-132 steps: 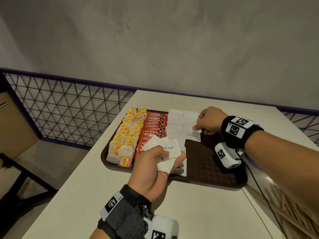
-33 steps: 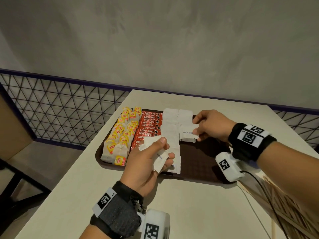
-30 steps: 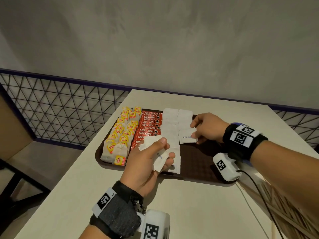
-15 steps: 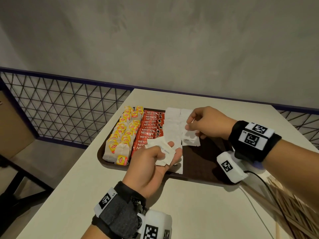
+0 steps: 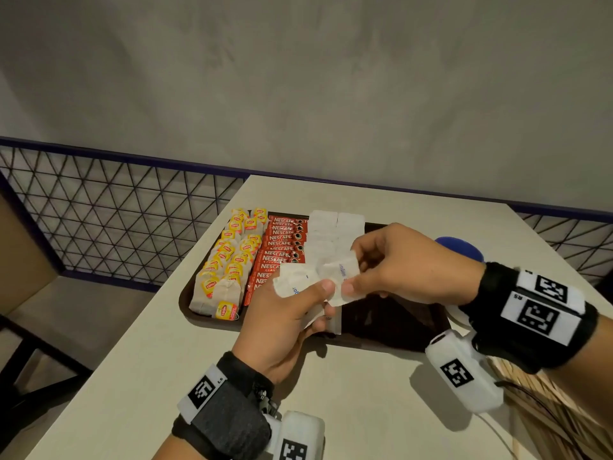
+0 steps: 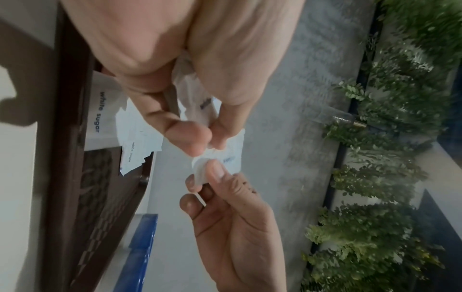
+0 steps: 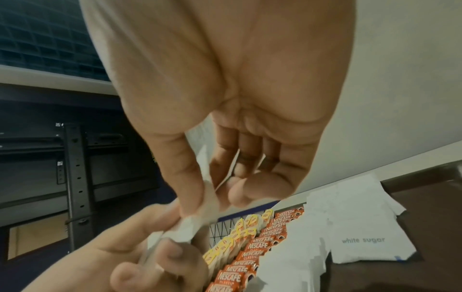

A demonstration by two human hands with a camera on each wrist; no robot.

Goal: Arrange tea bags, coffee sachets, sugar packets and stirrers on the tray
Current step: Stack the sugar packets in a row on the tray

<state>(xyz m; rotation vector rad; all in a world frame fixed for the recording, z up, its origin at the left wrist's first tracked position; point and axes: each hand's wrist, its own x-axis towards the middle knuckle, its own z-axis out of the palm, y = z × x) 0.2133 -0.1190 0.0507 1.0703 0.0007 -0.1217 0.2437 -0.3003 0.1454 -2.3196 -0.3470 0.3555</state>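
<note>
Above the near edge of the brown tray [image 5: 381,340], my left hand [image 5: 318,290] grips a small bundle of white sugar packets [image 5: 295,283]. My right hand [image 5: 351,283] pinches one sugar packet [image 5: 341,272] of that bundle between thumb and forefinger; the wrist views show the same pinch on the packet [image 6: 225,158] [image 7: 207,197]. Two columns of sugar packets [image 5: 331,227] lie on the tray, with red coffee sachets [image 5: 282,247] to their left and yellow-tagged tea bags [image 5: 229,260] at the far left. Wooden stirrers [image 5: 547,410] lie on the table at the right.
The tray's right part [image 5: 398,313] is bare brown surface. A blue round object [image 5: 461,247] sits on the table behind my right wrist. A mesh railing [image 5: 116,210] runs past the table's left edge, and a grey wall stands behind.
My right hand left the packet it laid on the tray's sugar row and came back to my left hand, where it now pinches another packet. My left hand kept its bundle.
</note>
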